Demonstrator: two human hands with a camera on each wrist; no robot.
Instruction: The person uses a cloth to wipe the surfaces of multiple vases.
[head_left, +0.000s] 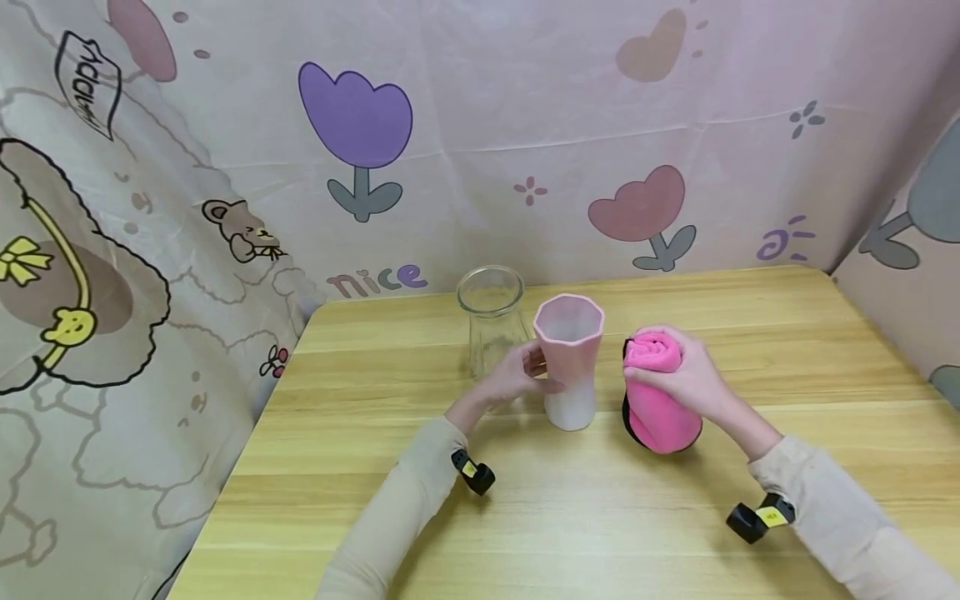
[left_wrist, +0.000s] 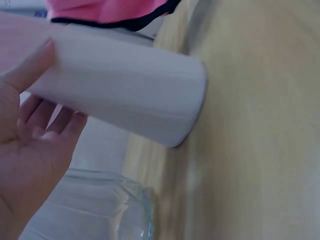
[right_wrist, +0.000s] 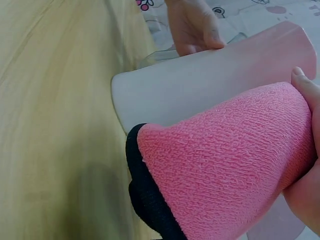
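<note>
A vase, pink at its fluted rim and white toward the base, stands close over the table in the middle. My left hand holds it from the left side, thumb across the front and fingers behind. To the right, my right hand grips a rolled pink towel with black edging near its top. The towel's lower end hangs loose and wide, and its fuzzy surface overlaps the vase in the right wrist view. Behind my left hand is a clear glass vase, partly hidden.
The wooden table runs back to a printed cloth backdrop, which also covers the left side and right side. A small black camera is strapped on each sleeve.
</note>
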